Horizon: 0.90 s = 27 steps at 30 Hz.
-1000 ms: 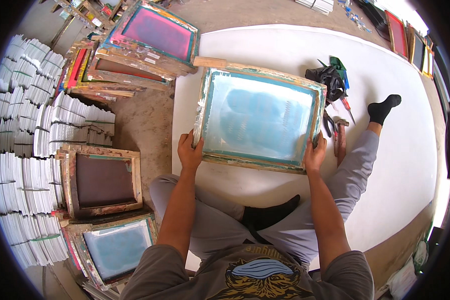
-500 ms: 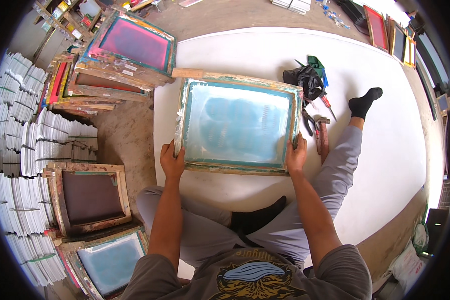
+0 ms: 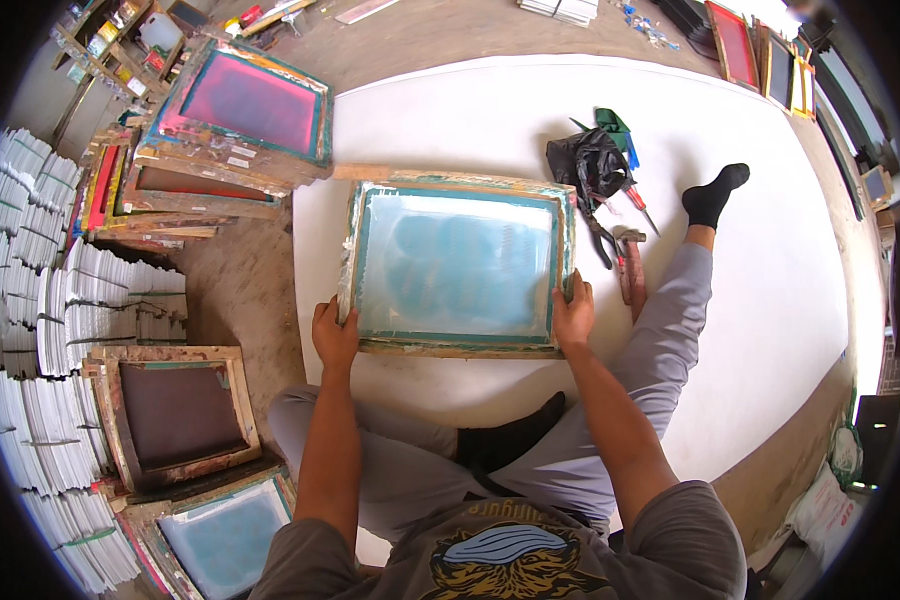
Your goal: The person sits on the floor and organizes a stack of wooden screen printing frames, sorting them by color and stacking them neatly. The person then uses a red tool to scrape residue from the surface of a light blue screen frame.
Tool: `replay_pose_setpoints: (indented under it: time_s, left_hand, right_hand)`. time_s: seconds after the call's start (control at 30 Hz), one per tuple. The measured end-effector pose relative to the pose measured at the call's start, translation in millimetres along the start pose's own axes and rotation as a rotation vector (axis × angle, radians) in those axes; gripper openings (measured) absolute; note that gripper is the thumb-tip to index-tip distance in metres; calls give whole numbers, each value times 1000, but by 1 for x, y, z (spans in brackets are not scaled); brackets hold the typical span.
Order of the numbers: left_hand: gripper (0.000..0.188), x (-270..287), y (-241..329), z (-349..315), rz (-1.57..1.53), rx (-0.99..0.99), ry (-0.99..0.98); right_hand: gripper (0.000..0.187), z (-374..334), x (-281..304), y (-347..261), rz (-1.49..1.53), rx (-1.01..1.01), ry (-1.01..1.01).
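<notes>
The white sheet (image 3: 770,260) meets the floor (image 3: 238,260) along its left edge; its broadest stretch lies rightward, past the outstretched leg (image 3: 660,325). A black bag (image 3: 582,165) and a hammer (image 3: 633,272) bound the framed screen (image 3: 457,265) on the right, while a stack of frames (image 3: 235,115) stands near its far left corner. The screen lies between the left hand (image 3: 335,333) and right hand (image 3: 572,312), each grasping a side near the closer corner; contact with the sheet cannot be told. Relative to half a second earlier, the screen's far edge appears lower, the grip unchanged.
</notes>
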<state>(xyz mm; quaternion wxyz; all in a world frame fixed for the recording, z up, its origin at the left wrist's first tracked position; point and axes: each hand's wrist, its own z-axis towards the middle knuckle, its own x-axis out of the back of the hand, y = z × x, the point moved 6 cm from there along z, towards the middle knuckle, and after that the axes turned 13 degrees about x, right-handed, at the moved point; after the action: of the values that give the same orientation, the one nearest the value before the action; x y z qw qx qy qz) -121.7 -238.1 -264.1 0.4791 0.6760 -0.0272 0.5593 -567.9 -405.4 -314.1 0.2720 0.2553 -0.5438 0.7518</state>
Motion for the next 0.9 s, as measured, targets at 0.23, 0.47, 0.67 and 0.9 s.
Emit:
replay_pose_setpoints:
  time_s: [0.23, 0.47, 0.67, 0.9]
  left_hand:
    - [40, -21, -29, -7, 393, 316, -302]
    - [50, -25, -39, -12, 368, 504, -369]
    - [54, -28, -33, -14, 406, 403, -306]
    - [51, -31, -44, -8, 408, 438, -345]
  right_hand:
    - [55, 31, -10, -8, -61, 116, -107]
    - [46, 66, -16, 4, -137, 107, -191]
    - [37, 91, 28, 66, -612, -33, -60]
    - [28, 81, 40, 105, -588, -109, -123]
